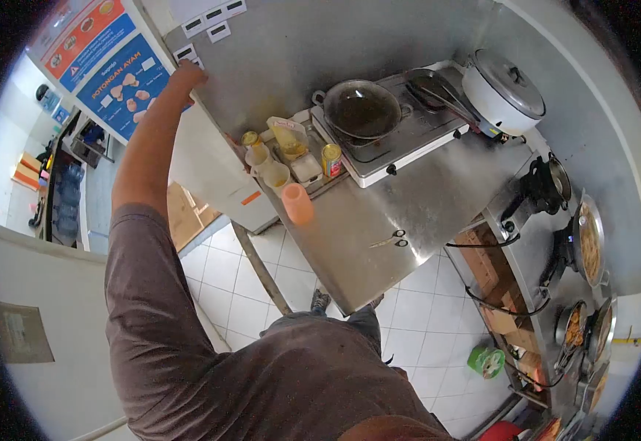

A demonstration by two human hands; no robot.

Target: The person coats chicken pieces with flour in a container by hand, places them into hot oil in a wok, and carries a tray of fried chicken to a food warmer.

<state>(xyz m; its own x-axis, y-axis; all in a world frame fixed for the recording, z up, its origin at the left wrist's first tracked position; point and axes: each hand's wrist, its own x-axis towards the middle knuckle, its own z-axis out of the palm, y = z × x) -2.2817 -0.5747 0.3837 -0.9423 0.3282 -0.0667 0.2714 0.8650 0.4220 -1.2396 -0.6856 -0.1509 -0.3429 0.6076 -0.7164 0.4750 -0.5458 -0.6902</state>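
My left arm is stretched up and forward, and my left hand is at the metal wall beside the edge of a white cabinet. Its fingers are bunched together right at a small white label with a dark strip; what they hold, if anything, is hidden. More such labels are fixed higher on the wall. A blue and orange poster covers the panel just left of the hand. My right hand is out of view.
A steel table carries scissors, an orange cup, a yellow can and several containers. Behind them, a wok and a lidded white pot stand on a stove. Pans of food line the right-hand counter.
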